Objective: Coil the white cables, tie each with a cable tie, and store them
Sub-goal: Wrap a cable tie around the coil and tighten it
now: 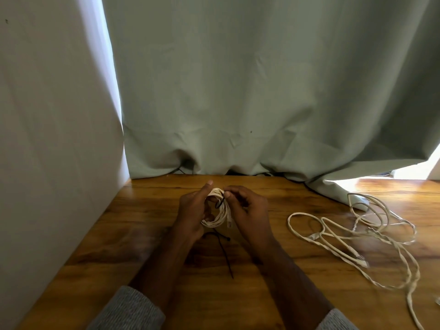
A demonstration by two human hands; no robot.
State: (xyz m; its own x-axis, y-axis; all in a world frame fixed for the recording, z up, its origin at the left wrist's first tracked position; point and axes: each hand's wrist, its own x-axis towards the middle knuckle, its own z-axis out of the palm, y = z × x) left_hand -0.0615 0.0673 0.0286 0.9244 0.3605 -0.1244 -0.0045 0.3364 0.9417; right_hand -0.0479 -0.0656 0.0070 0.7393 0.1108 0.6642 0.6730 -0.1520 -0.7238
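Our left hand (190, 210) grips the coiled cable (217, 216), right hand (247, 208) pinches the black tie (220, 203); we judge a slipped pinch lets loops spring loose

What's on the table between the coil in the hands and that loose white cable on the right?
Only bare wooden table, seen from the head camera, separates the coil and the loose cable.
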